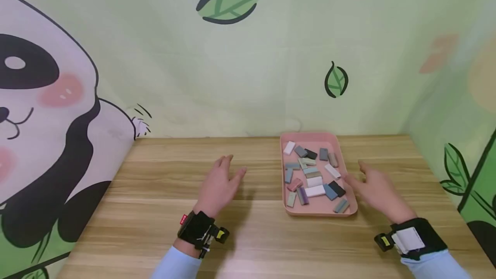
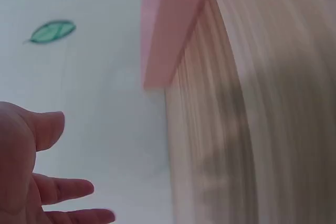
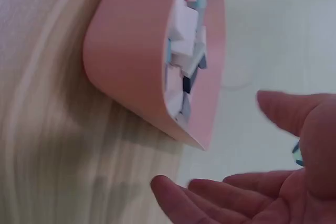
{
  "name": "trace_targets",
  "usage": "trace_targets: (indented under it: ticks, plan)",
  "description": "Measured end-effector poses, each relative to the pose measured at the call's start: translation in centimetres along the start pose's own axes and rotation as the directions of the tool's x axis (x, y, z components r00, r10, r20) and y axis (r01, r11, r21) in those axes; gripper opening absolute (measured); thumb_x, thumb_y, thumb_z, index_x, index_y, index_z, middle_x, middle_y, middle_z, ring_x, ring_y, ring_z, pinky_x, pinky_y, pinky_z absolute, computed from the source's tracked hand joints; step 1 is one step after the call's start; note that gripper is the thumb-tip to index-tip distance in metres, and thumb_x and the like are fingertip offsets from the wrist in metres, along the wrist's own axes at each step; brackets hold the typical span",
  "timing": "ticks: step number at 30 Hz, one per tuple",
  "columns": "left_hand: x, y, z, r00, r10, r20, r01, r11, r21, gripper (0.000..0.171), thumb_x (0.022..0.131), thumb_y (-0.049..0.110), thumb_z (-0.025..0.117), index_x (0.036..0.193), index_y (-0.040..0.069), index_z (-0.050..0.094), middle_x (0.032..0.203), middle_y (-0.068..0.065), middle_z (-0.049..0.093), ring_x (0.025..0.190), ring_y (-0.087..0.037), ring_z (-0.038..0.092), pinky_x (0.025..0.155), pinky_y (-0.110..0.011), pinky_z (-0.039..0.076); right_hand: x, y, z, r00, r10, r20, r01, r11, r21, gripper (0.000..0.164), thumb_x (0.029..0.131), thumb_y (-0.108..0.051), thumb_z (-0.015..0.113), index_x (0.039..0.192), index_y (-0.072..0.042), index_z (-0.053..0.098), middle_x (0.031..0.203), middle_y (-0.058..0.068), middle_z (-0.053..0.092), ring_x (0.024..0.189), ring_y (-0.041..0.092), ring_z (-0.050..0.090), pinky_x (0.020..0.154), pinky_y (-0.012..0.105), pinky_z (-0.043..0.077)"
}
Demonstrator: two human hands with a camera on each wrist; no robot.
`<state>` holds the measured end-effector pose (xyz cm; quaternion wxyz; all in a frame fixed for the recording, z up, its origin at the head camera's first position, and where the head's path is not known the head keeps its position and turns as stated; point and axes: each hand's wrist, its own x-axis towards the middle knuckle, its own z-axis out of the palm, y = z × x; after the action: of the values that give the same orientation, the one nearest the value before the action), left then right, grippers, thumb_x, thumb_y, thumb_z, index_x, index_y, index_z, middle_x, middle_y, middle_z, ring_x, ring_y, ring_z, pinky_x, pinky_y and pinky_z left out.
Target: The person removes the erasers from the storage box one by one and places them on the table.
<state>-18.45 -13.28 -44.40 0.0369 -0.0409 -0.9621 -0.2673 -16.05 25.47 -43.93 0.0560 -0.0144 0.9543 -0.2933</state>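
A shallow pink tray lies on the wooden table, holding several small rectangular blocks in a loose jumble. Among them are a white block, a black block, a blue block and a pink block. My left hand hovers left of the tray with fingers spread and nothing in it. On the other side, my right hand overlaps the tray's right rim in the head view. The right wrist view shows its thumb and fingers parted, apart from the pink wall.
The wooden table runs back to a green cloth backdrop printed with leaves and a panda. The tray's far end stands close to that backdrop. Each wrist wears a black strap with a small camera.
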Motion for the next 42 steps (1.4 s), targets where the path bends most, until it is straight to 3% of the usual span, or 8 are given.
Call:
trace_targets:
  ticks: [6,11,16,23,31,37,39,42]
  plan:
    - [0.3,3.3,3.1,0.992,0.014,0.123,0.008,0.984,-0.177,0.077,0.087,0.064,0.045,0.14,0.01,0.04,0.137,-0.013,0.051,0.112,-0.029,0.058,0.096,-0.045,0.045,0.6,0.1,0.9,0.994,0.084,0.063,-0.086,0.996,0.034,0.088,0.091,-0.055,0.046,0.138,0.017,0.025,0.126,0.041,0.046,0.108,0.049,0.054,0.079,0.051,0.052]
    - [0.2,5.1,5.8,0.982,0.023,0.186,0.036,0.951,-0.307,0.063,0.089,0.047,0.055,0.134,0.005,0.047,0.125,-0.016,0.059,0.095,-0.025,0.064,0.083,-0.037,0.051,1.0,0.0,1.6,0.992,0.1,0.075,-0.104,0.993,0.047,0.077,0.092,-0.045,0.051,0.134,0.017,0.034,0.121,0.038,0.052,0.094,0.035,0.06,0.068,0.036,0.052]
    - [-0.2,6.0,7.5,0.97,0.027,0.24,0.065,0.927,-0.368,0.056,0.089,0.037,0.059,0.131,0.0,0.049,0.119,-0.018,0.062,0.102,-0.024,0.063,0.081,-0.034,0.054,1.0,-0.4,2.5,0.989,0.121,0.085,-0.129,0.987,0.099,0.056,0.093,-0.03,0.053,0.129,0.012,0.045,0.112,0.028,0.06,0.083,0.024,0.061,0.06,0.031,0.051]
    - [-0.1,6.3,8.3,0.969,0.036,0.243,0.061,0.923,-0.38,0.052,0.09,0.032,0.06,0.13,0.0,0.051,0.115,-0.014,0.063,0.096,-0.018,0.063,0.076,-0.028,0.053,1.4,-0.6,2.6,0.986,0.139,0.091,-0.15,0.982,0.116,0.042,0.091,-0.009,0.049,0.129,0.01,0.046,0.105,0.024,0.061,0.073,0.019,0.062,0.052,0.028,0.048]
    - [0.0,6.5,8.2,0.97,0.092,0.226,0.018,0.897,-0.441,0.032,0.092,0.016,0.056,0.121,0.002,0.06,0.099,-0.009,0.066,0.067,-0.008,0.058,0.051,-0.025,0.048,2.0,-0.7,2.7,0.992,0.11,0.068,-0.116,0.989,0.089,0.042,0.09,-0.006,0.052,0.129,0.01,0.048,0.106,0.024,0.06,0.073,0.021,0.06,0.05,0.028,0.044]
    - [0.3,6.6,7.9,0.975,0.089,0.205,-0.005,0.925,-0.38,0.027,0.092,0.016,0.055,0.115,0.003,0.062,0.097,-0.008,0.066,0.059,-0.007,0.055,0.046,-0.025,0.046,2.3,-1.0,2.8,0.992,0.111,0.061,-0.116,0.99,0.079,0.043,0.089,-0.005,0.051,0.128,0.01,0.047,0.107,0.025,0.06,0.072,0.021,0.061,0.051,0.027,0.046]
    - [0.3,6.9,7.8,0.981,0.103,0.163,-0.051,0.952,-0.301,0.029,0.09,0.017,0.057,0.116,0.004,0.061,0.099,-0.007,0.065,0.061,-0.008,0.054,0.047,-0.025,0.045,2.3,-1.0,2.9,0.99,0.123,0.071,-0.129,0.988,0.089,0.045,0.088,-0.004,0.051,0.13,0.01,0.046,0.109,0.025,0.059,0.072,0.021,0.061,0.05,0.028,0.046]
    - [0.5,7.9,7.7,0.978,0.19,0.081,-0.183,0.98,-0.083,0.033,0.089,0.025,0.06,0.117,0.007,0.06,0.096,-0.003,0.063,0.069,-0.011,0.052,0.055,-0.025,0.045,2.3,-1.0,2.9,0.985,0.148,0.093,-0.158,0.981,0.11,0.047,0.086,-0.002,0.051,0.131,0.009,0.045,0.112,0.025,0.058,0.07,0.019,0.061,0.047,0.028,0.045]
